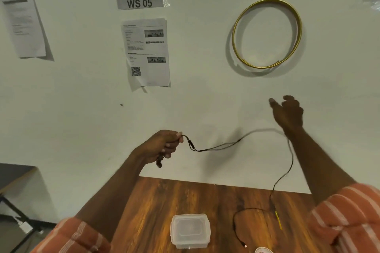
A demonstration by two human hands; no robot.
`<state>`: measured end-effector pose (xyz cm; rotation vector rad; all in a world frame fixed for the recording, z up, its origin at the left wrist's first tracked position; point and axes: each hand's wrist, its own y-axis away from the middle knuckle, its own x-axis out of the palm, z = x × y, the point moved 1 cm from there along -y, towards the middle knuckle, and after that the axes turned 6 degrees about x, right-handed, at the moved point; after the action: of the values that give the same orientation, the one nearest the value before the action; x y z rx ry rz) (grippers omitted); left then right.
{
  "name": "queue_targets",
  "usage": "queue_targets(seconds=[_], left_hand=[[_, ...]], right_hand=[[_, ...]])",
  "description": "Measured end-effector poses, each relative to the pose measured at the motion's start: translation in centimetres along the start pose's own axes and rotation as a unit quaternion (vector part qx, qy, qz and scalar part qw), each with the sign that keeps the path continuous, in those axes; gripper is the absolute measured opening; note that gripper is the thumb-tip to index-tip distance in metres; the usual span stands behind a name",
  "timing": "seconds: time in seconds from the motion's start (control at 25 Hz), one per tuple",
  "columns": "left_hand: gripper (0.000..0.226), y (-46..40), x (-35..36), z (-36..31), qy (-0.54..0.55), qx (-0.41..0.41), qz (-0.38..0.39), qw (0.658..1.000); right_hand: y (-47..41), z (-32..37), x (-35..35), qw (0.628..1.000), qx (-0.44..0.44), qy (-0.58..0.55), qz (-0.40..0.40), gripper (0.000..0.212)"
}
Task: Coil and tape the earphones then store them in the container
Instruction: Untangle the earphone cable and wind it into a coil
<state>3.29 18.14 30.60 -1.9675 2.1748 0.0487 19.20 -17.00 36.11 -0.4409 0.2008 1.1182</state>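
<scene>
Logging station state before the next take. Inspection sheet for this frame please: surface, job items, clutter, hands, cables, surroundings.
Surface: brown wood-grain table, mostly bare.
Job's things: thin black earphone cable, uncoiled; clear plastic lidded container, lid on; partial white roll at bottom edge, possibly tape.
Clutter: nothing seen.
Grippers: left hand fingers closed on one cable end; right hand raised, cable draped across its wrist, fingers loose.
Cables: earphone cable hangs from right wrist, loops on table, plug end near roll.
Surroundings: white wall, "WS 05" label, taped paper sheets, gold wire hoop.
</scene>
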Motion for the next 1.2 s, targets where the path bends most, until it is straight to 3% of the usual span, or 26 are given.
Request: queue_targets(seconds=[0.08, 0.2, 0.28, 0.36, 0.48, 0.6, 0.72, 0.92, 1.08, 1.16, 1.2], left_hand=[[0.027, -1.3, 1.3, -2.1, 0.081, 0.019, -0.005, 0.997], [0.025, -3.1, 3.2, -5.1, 0.14, 0.041, -0.001, 0.989], [0.024, -3.4, 3.4, -6.1, 0.169, 0.055, -0.014, 0.984], [0.026, -2.7, 3.0, -6.3, 0.215, 0.056, -0.02, 0.975], [0.024, -0.8, 4.1, -5.3, 0.253, 0.032, 0.027, 0.966], [0.022, 0.2, 6.5, -4.0, 0.267, 0.032, 0.082, 0.96], [0.022, 0.4, 7.3, -4.0, 0.282, 0.046, 0.128, 0.95], [0.027, 0.5, 7.5, -4.7, 0.291, 0.11, 0.122, 0.942], [0.035, -2.4, 6.2, -7.5, 0.425, 0.15, 0.006, 0.893], [0.033, -4.4, 4.4, -8.9, 0.405, 0.18, -0.109, 0.89], [0.03, -5.2, 3.5, -9.4, 0.341, 0.197, -0.178, 0.902]], right_hand=[[4.5, 1.7, 3.2, 0.985, -0.102, -0.049, 0.128, 0.052], [12.1, 4.1, 8.0, 0.88, -0.105, -0.141, 0.441, 0.045], [14.3, 3.9, 9.8, 0.825, -0.097, -0.178, 0.527, 0.039], [14.0, 3.5, 10.4, 0.827, -0.079, -0.257, 0.494, 0.026], [12.5, 3.7, 10.2, 0.867, -0.075, -0.281, 0.404, 0.023], [12.4, 3.5, 10.7, 0.876, -0.104, -0.267, 0.387, 0.022], [13.1, 2.1, 11.2, 0.874, -0.074, -0.286, 0.386, 0.019], [13.2, -0.1, 10.7, 0.884, -0.064, -0.288, 0.362, 0.02], [15.3, -0.8, 10.4, 0.884, -0.083, -0.25, 0.387, 0.021], [16.5, -0.8, 9.8, 0.876, -0.108, -0.208, 0.421, 0.019], [16.9, -0.5, 9.3, 0.871, -0.127, -0.186, 0.437, 0.019]])
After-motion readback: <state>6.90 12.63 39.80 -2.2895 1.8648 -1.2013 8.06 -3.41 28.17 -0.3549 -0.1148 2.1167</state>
